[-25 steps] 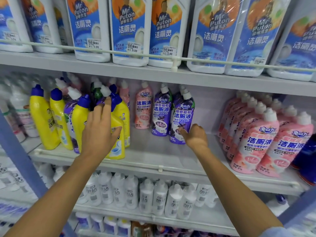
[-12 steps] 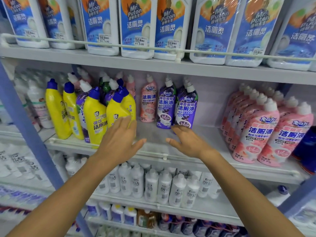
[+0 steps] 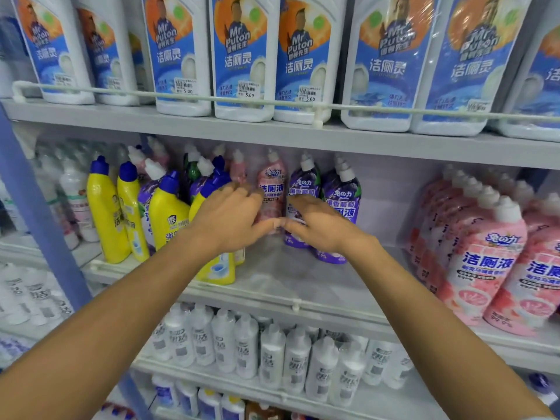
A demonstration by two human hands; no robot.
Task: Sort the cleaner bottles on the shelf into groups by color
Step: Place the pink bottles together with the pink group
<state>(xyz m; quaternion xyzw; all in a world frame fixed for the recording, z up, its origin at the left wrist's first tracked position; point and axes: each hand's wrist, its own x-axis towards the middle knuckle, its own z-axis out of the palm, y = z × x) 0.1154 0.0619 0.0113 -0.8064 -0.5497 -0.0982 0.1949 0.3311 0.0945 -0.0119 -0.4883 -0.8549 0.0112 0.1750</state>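
Observation:
On the middle shelf (image 3: 281,286) stand yellow bottles with blue caps (image 3: 104,213) at the left, mixed with purple ones behind. A single pink bottle (image 3: 272,189) and two purple bottles (image 3: 342,204) stand in the middle at the back. A group of pink bottles (image 3: 481,256) fills the right. My left hand (image 3: 230,216) reaches toward the pink bottle, fingers straight, touching or just short of it. My right hand (image 3: 321,225) is spread in front of the left purple bottle (image 3: 304,183); I cannot tell whether it touches.
A thin rail (image 3: 297,304) runs along the shelf's front edge. Large white bottles with blue labels (image 3: 242,56) fill the shelf above. Small white bottles (image 3: 272,353) line the shelf below. A blue upright post (image 3: 39,213) stands at the left.
Both hands have moved up and back from the shelf's front toward the pink and purple bottles in the middle, and now nearly meet.

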